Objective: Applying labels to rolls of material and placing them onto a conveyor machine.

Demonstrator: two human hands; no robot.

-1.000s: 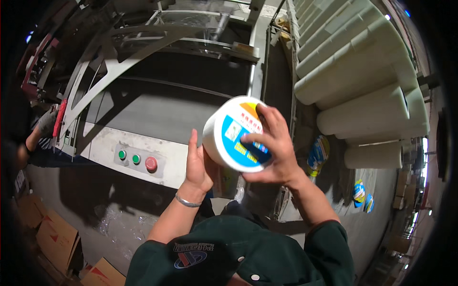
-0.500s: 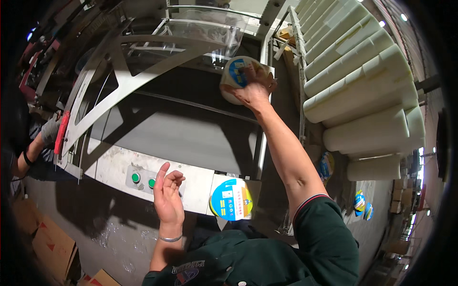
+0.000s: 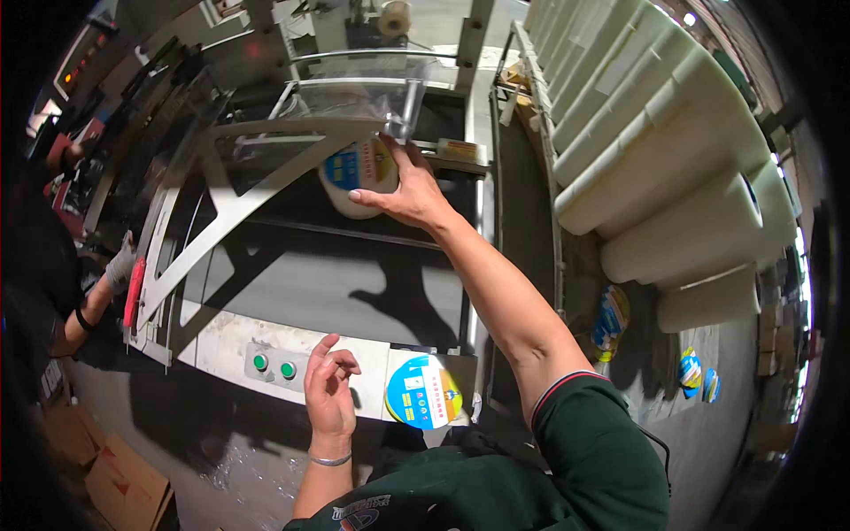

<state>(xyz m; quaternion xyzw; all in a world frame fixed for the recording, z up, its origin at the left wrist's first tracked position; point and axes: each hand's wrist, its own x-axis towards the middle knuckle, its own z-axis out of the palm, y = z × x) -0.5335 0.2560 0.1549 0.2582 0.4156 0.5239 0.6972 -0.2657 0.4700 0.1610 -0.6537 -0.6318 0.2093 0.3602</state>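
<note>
A thick white roll [image 3: 356, 205] with a round blue, white and yellow label on top sits inside the machine, partly behind a slotted metal arm [image 3: 239, 212]. My right hand [image 3: 409, 190] reaches over its right side, fingers spread and thumb over the label's lower edge; whether it presses on the roll is hard to tell. My left hand [image 3: 331, 389] hovers, loosely bent and holding nothing, just right of two green buttons [image 3: 274, 366] on the machine's front ledge. Round printed labels [image 3: 423, 391] in blue, white and yellow lie on the ledge's right end.
Large pale rolls [image 3: 682, 177] are stacked on the right behind a metal rail. Labelled round packs [image 3: 611, 320] stand on the floor below. At left, another person's gloved hand [image 3: 119, 267] is beside a red handle [image 3: 135, 292]. Flattened cardboard [image 3: 128, 482] lies lower left.
The labelled roll has moved left, from the machine's right edge to under the metal arm. My right hand followed and its fingers spread at the roll's side. My left hand's fingers bent slightly.
</note>
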